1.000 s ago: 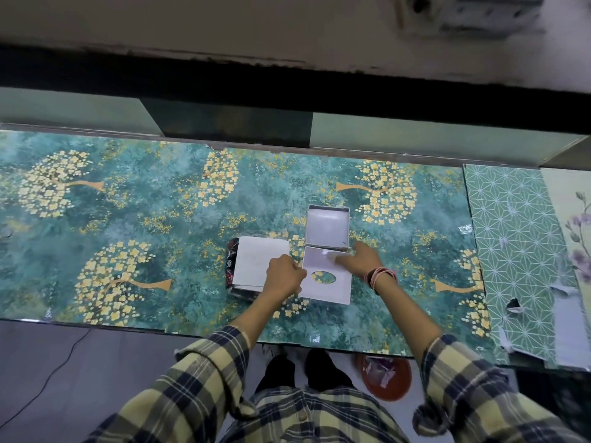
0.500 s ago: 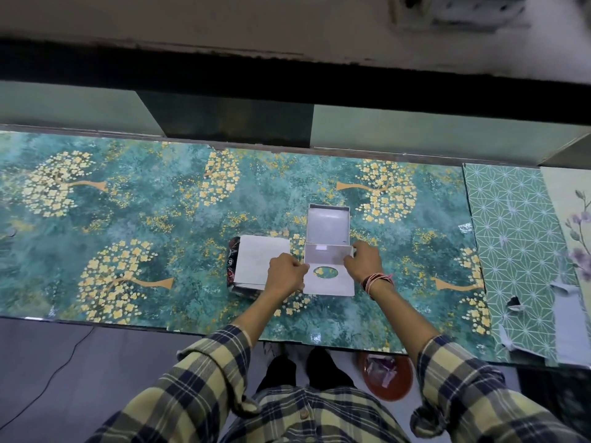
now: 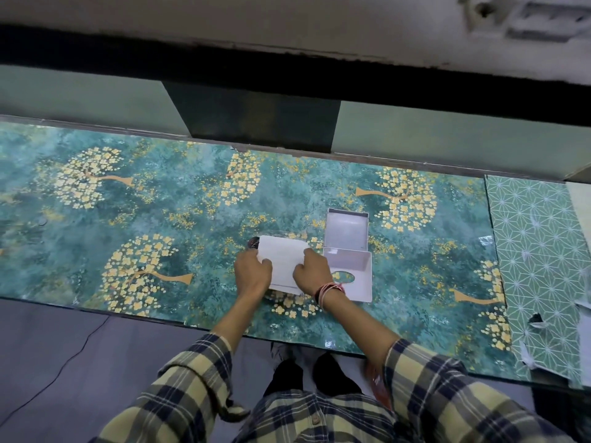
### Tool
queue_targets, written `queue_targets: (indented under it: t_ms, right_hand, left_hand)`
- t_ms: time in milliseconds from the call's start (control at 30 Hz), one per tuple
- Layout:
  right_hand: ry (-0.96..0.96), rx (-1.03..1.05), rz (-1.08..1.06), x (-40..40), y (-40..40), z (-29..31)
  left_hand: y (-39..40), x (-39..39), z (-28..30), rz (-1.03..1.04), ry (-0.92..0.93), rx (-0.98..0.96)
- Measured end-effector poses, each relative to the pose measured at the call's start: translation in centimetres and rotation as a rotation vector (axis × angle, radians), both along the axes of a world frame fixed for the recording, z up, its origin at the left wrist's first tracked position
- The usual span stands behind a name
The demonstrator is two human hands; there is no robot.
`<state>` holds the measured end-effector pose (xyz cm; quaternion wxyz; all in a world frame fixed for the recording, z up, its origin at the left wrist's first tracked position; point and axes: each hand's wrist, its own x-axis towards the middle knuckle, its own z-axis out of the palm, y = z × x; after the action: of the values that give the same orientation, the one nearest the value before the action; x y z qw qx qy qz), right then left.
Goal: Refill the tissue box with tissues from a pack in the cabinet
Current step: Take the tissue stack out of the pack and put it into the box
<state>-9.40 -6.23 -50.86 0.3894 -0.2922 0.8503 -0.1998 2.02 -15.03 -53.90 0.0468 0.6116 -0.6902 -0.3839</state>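
Observation:
A white stack of tissues (image 3: pixel 283 260) rests on its dark pack (image 3: pixel 253 243) on the green floral counter (image 3: pixel 160 219). My left hand (image 3: pixel 252 273) grips the stack's left edge and my right hand (image 3: pixel 311 271) grips its right edge. Just to the right lies the white tissue box, taken apart: the open base (image 3: pixel 346 230) sits farther back, and the lid (image 3: pixel 355 276) with its oval hole lies in front of it, hole side up. The inside of the base looks empty.
The counter's front edge (image 3: pixel 128 311) runs just below my hands. A dark recess (image 3: pixel 256 119) opens in the wall behind. A green patterned sheet (image 3: pixel 540 251) with torn paper scraps covers the right end. A cable (image 3: pixel 64 362) lies on the grey floor.
My right hand let go of the box lid and moved left onto the tissue stack. The lid now lies flat. Both hands hold the stack.

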Motion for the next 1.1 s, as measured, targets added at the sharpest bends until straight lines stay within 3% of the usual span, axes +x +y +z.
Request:
queue_targets:
  t_ms: [233, 633, 900, 1100]
  right_hand:
    - [-0.099, 0.098, -0.163, 1.9, -1.4, -1.4]
    - [-0.053, 0.136, -0.14, 3.3, -0.4, -2.9]
    - [-0.006, 0.144, -0.098, 3.5, -0.1, -2.6]
    - [-0.139, 0.039, -0.174, 2.9, 0.2, -1.4]
  left_hand:
    - [-0.9, 0.4, 0.2, -0.126, -0.027, 0.071]
    - [-2.3, -0.8, -0.4, -0.184, -0.089, 0.267]
    - [-3.8, -0.2, -1.6, -0.035, 0.12, 0.534]
    - [-3.3, -0.1, 0.5, -0.032, 0.315, 0.681]
